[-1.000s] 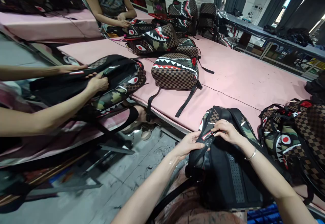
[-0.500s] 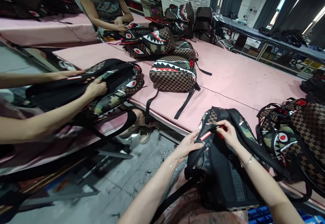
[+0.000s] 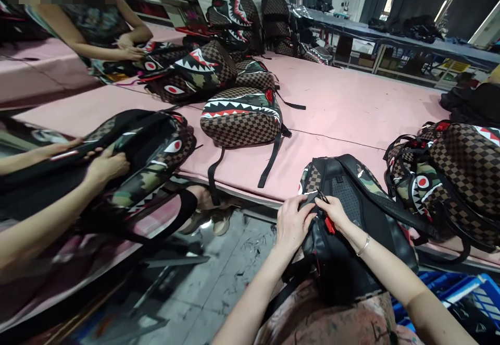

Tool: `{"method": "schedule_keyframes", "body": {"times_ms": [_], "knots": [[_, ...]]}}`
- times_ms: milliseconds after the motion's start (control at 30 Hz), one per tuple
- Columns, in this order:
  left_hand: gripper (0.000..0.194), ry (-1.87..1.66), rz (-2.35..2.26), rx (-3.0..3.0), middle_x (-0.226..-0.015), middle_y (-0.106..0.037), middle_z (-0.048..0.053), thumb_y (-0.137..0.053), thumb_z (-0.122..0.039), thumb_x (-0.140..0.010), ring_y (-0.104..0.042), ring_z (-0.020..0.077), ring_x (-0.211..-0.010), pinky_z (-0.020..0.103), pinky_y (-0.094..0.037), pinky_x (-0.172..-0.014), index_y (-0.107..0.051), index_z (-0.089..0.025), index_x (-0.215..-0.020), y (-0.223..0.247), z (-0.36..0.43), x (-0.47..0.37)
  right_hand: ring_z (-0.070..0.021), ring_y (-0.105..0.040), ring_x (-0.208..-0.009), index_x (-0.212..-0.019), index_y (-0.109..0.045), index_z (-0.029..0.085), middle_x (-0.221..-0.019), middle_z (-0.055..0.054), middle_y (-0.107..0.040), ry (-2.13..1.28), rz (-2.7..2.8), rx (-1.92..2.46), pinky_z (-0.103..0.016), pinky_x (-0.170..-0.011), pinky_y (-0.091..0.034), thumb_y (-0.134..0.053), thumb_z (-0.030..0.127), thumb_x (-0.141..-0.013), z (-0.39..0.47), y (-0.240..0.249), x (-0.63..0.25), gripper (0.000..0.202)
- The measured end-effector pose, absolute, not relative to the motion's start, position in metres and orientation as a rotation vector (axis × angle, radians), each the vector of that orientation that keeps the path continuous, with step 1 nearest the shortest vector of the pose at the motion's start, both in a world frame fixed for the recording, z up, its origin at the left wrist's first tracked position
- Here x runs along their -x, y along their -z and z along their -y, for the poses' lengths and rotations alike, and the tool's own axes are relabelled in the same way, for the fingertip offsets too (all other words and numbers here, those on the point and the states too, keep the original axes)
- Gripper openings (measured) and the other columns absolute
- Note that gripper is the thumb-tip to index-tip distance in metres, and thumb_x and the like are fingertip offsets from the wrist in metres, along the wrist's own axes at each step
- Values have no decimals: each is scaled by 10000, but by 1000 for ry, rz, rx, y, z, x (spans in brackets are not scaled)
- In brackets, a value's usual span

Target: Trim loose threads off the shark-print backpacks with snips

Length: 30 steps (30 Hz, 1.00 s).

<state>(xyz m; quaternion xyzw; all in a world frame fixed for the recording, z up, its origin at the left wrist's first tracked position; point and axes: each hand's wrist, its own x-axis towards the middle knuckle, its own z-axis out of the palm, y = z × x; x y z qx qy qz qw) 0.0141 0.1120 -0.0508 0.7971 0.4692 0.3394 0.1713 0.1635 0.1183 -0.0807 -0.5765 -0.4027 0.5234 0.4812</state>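
A black-backed backpack [image 3: 347, 204] with checkered and camouflage sides leans against the table edge over my lap, its padded back facing me. My left hand [image 3: 292, 222] is closed on a black shoulder strap at the backpack's left side; the strap is mostly hidden under the fingers. Close beside it, my right hand [image 3: 336, 213] pinches a small tool that looks like thread snips [image 3: 330, 225], with a red part below the fingers and thin dark tips above. The fingertips of both hands nearly meet at the strap.
Another checkered backpack [image 3: 464, 178] stands to the right, and one lies mid-table [image 3: 242, 118] with straps hanging. On the left, a co-worker's hands [image 3: 107, 165] work on a black backpack [image 3: 156, 162]. A blue crate [image 3: 482, 287] is at lower right. Across the pink table [image 3: 332, 100] sits another person.
The view has swung right. My left hand has turned over the strap, covering the red-and-white label seen before. My right hand has come closer to it, and the red part now shows below its fingers.
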Motion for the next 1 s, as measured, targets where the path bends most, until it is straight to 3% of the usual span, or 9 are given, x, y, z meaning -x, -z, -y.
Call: {"method": "schedule_keyframes", "body": {"times_ms": [133, 300, 400, 533, 600, 800, 1000], "knots": [[168, -806, -1332, -2460, -842, -592, 71, -551, -274, -789, -501, 212, -816, 335, -369, -706, -660, -227, -908, 51, -117, -26, -70, -363, -440, -537, -494, 156, -472, 49, -431, -1255, 946, 1404, -202, -416, -261, -632, 541, -593, -119, 82, -165, 412], [209, -796, -1268, -2443, -769, -556, 68, -429, -241, -848, -491, 188, -741, 302, -356, -660, -624, -179, -805, 58, -118, -37, -51, -266, -371, -485, -408, 180, -421, 73, -333, -1277, 963, 1405, -205, -374, -195, -577, 586, -626, -116, 80, -168, 462], [183, -928, -1286, -2153, -764, -541, 54, -415, -229, -840, -498, 177, -739, 293, -376, -685, -570, -172, -763, 62, -118, -37, -69, -347, -409, -537, -465, 171, -472, 52, -401, -1247, 1011, 1402, -207, -406, -271, -579, 560, -653, -113, 77, -172, 422], [123, -1012, -1341, -1840, -731, -540, 28, -443, -230, -802, -512, 177, -755, 294, -387, -720, -518, -188, -714, 67, -123, -32, -125, -509, -677, -798, -568, 186, -740, 3, -560, -1087, 1044, 1433, -241, -632, -400, -565, 474, -718, -102, 73, -185, 299], [126, -993, -1342, -1815, -718, -546, 22, -440, -244, -798, -518, 174, -738, 288, -395, -704, -508, -187, -708, 70, -125, -31, -144, -515, -759, -857, -575, 212, -817, 2, -575, -979, 1098, 1482, -262, -698, -398, -553, 423, -749, -93, 72, -194, 237], [157, -957, -1314, -1748, -685, -532, 7, -435, -272, -790, -514, 155, -685, 264, -401, -655, -495, -182, -677, 80, -127, -35, -167, -522, -738, -868, -580, 209, -791, -21, -586, -495, 1680, 1703, -281, -694, -389, -537, 238, -809, -70, 61, -207, 79], [142, -964, -1311, -1748, -689, -535, 3, -448, -254, -776, -508, 164, -713, 277, -384, -686, -510, -189, -666, 73, -122, -42, -184, -518, -783, -885, -581, 205, -829, -43, -597, -292, 1917, 1759, -285, -714, -387, -514, 271, -847, -71, 51, -200, 102]]}}
